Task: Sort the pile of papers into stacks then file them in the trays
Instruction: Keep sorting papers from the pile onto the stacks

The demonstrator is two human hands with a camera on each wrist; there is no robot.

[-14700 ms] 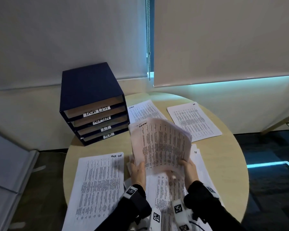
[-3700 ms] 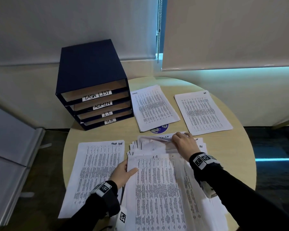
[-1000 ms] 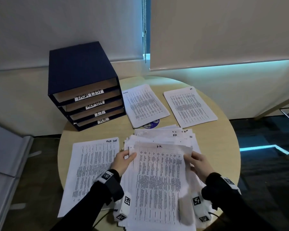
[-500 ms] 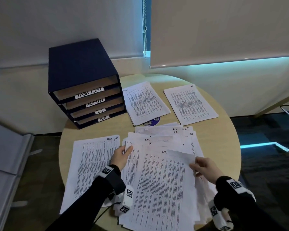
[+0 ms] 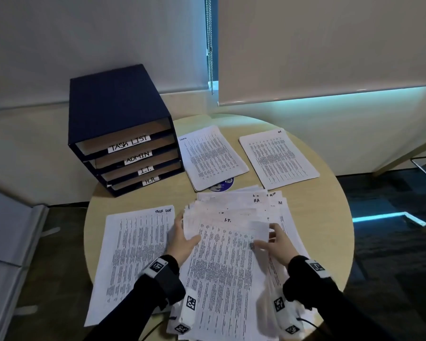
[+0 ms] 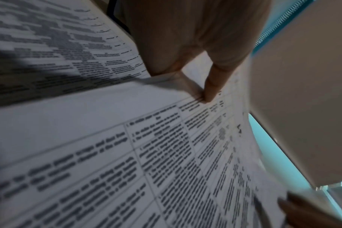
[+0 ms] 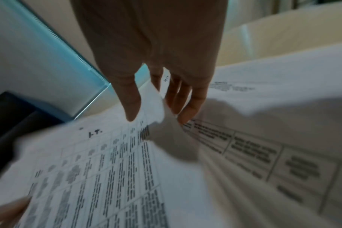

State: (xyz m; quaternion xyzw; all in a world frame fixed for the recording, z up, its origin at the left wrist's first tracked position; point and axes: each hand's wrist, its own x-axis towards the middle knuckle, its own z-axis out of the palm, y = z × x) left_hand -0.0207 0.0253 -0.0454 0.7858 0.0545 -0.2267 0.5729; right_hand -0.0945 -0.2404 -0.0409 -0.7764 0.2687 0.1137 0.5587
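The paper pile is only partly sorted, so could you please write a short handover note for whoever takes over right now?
Left hand: thumb on top of the I.T. sheet, fingers at the left edge of the unsorted pile.
Right hand: pinches the same sheet's right edge.
Sorted so far: a task list stack at near left and two stacks at the back, one beside the trays, one further right; their headings are too small to read.
Trays, labelled TASK LIST, ADMIN, I.T., H.R., show no paper in them.
Left: lay the I.T. sheet down as its own stack, sort the rest, file every stack.
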